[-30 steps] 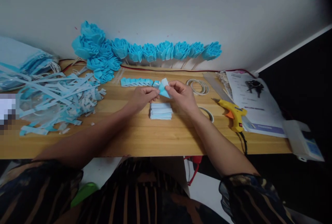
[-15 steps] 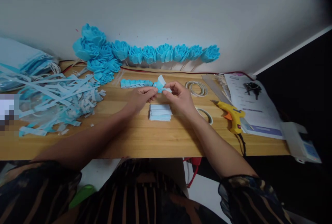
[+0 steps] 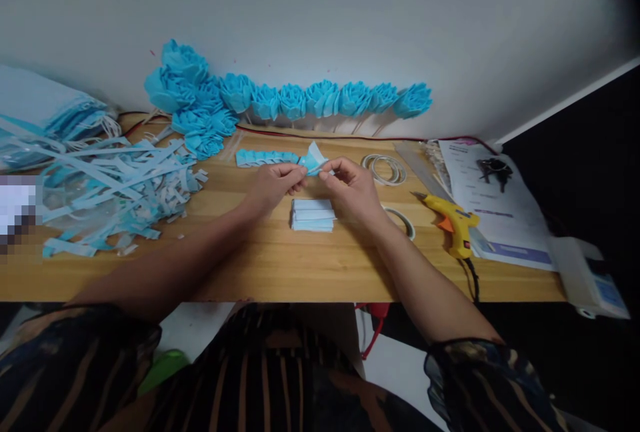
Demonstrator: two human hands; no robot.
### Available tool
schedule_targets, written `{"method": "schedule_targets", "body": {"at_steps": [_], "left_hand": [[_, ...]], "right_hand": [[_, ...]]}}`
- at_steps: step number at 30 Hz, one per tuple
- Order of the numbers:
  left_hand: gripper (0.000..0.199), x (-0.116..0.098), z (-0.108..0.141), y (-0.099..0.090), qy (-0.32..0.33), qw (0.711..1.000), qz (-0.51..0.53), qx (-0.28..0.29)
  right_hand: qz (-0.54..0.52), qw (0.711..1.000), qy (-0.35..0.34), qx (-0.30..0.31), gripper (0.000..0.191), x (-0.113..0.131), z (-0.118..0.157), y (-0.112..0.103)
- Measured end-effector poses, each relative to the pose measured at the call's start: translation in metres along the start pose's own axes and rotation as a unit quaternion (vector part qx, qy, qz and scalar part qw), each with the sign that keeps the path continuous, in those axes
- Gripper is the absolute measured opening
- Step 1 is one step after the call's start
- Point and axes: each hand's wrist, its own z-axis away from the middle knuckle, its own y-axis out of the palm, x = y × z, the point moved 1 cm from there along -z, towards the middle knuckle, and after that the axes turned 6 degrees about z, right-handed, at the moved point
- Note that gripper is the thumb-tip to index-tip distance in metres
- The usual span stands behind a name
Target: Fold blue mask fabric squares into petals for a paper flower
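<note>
You pinched the folded fabric piece (image 3: 315, 157) between left hand (image 3: 270, 187) and right hand (image 3: 354, 191); crisp creases needed even fingertip pressure.

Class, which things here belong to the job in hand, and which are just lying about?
Job, apparently:
Blue piece, in left hand and right hand
Stacked strips
Folded row
Perhaps glue gun, untouched

Lying about, seemingly:
Keys
Printed sheet

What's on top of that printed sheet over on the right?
Dark keys lie on the printed sheet, toward its far end. Any print directly beneath them is covered, so it can't be read.
</note>
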Motion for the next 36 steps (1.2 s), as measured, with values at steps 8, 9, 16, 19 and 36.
{"method": "schedule_targets", "body": {"at_steps": [8, 9, 16, 19, 36], "left_hand": [[0.022, -0.003, 0.003, 0.003, -0.004, 1.000, -0.016, 0.008], [0.022, -0.003, 0.003, 0.003, -0.007, 1.000, -0.017, 0.008], [0.022, -0.001, 0.002, 0.003, -0.013, 1.000, -0.017, 0.011], [0.024, 0.000, 0.002, 0.003, -0.016, 1.000, -0.018, 0.010], [0.024, -0.002, 0.002, 0.004, -0.020, 0.999, -0.031, 0.004]], "right_hand": [[-0.018, 1.000, 0.015, -0.019, 0.018, -0.011, -0.003, 0.003], [-0.018, 1.000, 0.017, -0.020, 0.017, -0.012, -0.004, 0.003], [-0.026, 0.999, 0.010, -0.026, 0.016, -0.012, -0.004, 0.003], [-0.063, 0.998, 0.019, -0.006, 0.022, -0.013, -0.005, 0.003], [-0.154, 0.983, 0.061, 0.078, 0.045, -0.011, -0.005, 0.004]]}}
